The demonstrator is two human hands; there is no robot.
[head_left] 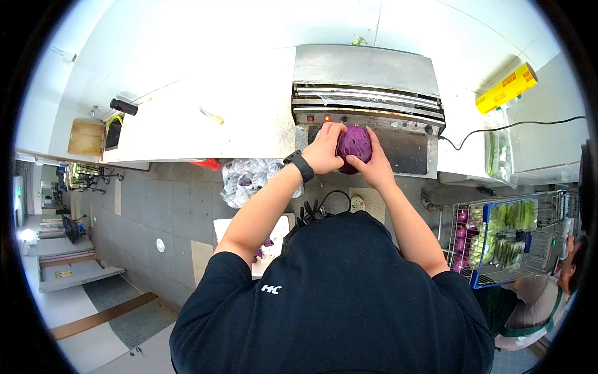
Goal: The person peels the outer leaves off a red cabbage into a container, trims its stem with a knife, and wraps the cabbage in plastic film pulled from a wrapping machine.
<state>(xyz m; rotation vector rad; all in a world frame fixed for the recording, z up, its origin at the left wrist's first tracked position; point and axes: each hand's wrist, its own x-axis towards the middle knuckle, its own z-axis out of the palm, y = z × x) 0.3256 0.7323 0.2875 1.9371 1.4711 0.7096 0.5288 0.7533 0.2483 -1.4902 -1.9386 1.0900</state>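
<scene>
A purple cabbage is held between both hands over the front plate of a metal wrapping machine. My left hand grips its left side, with a dark watch on the wrist. On the right side, my right hand presses with thumb in front and fingers behind. The dark plate shows to the right of the cabbage. A small red light glows on the machine's front panel, and some clear film lies in its slot.
A bag of net-wrapped cabbages sits low on the left. A white bin holds purple leaves. At right stand a yellow film roll, a black cable and a vegetable cart, with another person beside it.
</scene>
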